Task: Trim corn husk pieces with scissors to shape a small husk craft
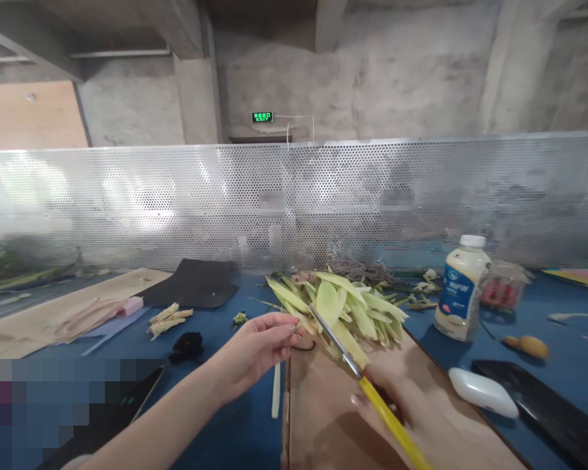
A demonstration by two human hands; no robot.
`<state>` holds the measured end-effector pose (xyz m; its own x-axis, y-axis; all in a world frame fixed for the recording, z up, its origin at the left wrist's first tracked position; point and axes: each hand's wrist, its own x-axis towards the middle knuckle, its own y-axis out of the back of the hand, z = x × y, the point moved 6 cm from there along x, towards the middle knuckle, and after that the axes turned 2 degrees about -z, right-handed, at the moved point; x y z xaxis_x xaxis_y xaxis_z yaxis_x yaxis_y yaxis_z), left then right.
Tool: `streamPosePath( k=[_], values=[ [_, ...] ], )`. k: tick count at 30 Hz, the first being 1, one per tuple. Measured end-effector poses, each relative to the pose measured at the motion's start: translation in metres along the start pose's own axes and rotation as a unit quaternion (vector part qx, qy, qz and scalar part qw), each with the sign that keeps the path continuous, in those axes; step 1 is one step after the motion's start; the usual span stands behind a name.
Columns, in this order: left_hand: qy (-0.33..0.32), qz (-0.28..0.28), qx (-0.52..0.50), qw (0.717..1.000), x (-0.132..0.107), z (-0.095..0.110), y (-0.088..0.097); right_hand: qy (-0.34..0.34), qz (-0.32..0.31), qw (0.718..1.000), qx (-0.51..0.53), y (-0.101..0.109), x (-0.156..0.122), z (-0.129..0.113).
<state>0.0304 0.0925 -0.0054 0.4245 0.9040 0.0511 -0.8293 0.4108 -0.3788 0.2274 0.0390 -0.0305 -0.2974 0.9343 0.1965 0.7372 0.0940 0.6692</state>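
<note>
My left hand (262, 349) is closed in a pinch, thumb against the fingers, over the left edge of the brown board (333, 418). Something small and pale seems to be at its fingertips, too small to name. In my right hand (402, 405) is a yellow-handled tool (387, 411) with a long, narrow metal end; its exact kind is unclear. Its tip points up and left, close to my left fingertips. Just beyond both hands lies a pile of pale green, husk-like leaves (347, 303). A thin dark curved piece (304, 346) rests on the board beside my left fingers.
To the right stand a white-capped bottle (463, 287) and a clear box of red things (504, 285). Nearer are a white case (483, 391) and a black phone-like slab (543, 405). Black sheet (193, 284) and pale twisted pieces (169, 320) lie left. A perforated metal panel (200, 209) closes the back.
</note>
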Motion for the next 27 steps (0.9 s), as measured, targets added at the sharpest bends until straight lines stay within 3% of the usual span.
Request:
streamPosePath(
  k=[17, 27],
  values=[
    [0.028, 0.034, 0.091, 0.995, -0.001, 0.015, 0.013, 0.014, -0.081, 0.994, -0.076, -0.012, 0.024, 0.015],
    [-0.042, 0.064, 0.233, 0.97, -0.003, 0.022, 0.007, -0.008, -0.098, 0.992, -0.081, -0.016, 0.022, 0.016]
  ],
)
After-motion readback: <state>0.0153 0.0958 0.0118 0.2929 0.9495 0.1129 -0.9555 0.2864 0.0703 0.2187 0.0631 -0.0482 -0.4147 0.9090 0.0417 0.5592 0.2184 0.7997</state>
